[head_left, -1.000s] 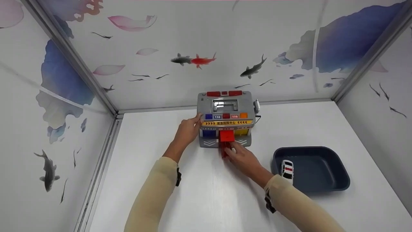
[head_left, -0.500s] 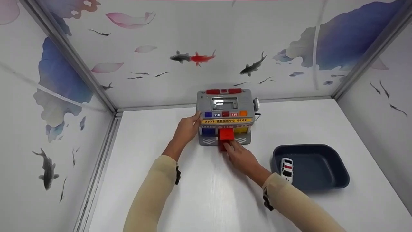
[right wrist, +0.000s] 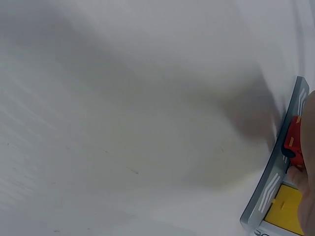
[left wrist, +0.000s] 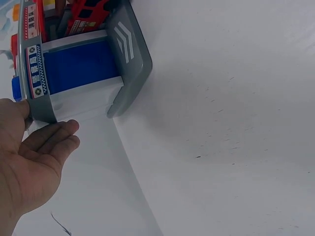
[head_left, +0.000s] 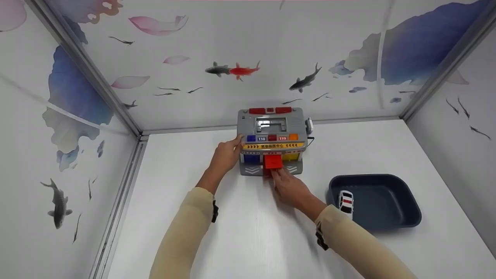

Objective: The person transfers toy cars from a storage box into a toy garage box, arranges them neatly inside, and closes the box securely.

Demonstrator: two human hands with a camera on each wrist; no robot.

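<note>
A grey toy garage (head_left: 248, 124) stands against the back wall, its middle red door (head_left: 273, 161) swung up. My left hand (head_left: 224, 157) holds the garage's left front corner, thumb in front and fingers along the side. In the middle bay sits a red toy car (left wrist: 89, 15) with black windows, its rear towards me. My right hand (head_left: 291, 188) has its fingers on that car's rear, and in the head view they hide much of it. The blue door (left wrist: 81, 66) and the yellow door (right wrist: 285, 206) on either side are down.
On the right of the white table (head_left: 232, 240) stands a dark blue tray (head_left: 381, 224). A white toy car (head_left: 346, 202) with a red stripe leans at its left side, partly behind my right sleeve. Printed wall panels (head_left: 186, 104) enclose the table.
My right hand has moved slightly forward, and the red toy car has slid deeper into the middle bay under the raised door. The left hand has kept its hold on the garage.
</note>
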